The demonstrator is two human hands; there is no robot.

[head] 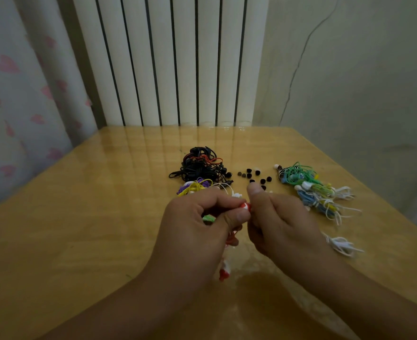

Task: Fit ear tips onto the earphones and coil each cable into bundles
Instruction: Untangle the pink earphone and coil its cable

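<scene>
Both hands meet above worktop (79, 217): left hand (197, 229) fingers pinch red earphone (245, 206); right hand (278, 222) fingers pinched against it, likely fitting tip. Next: push tip fully home.

A single head-worn view looks forward and down across the surface (79, 217) toward its far edge, close above both hands, with the radiator (173, 60) and wall behind.

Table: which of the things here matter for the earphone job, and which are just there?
Job: red earbud pinched by left hand and right hand; black ear tips; tangled black earphones; coiled bundles.
Just there: radiator; curtain.
</scene>
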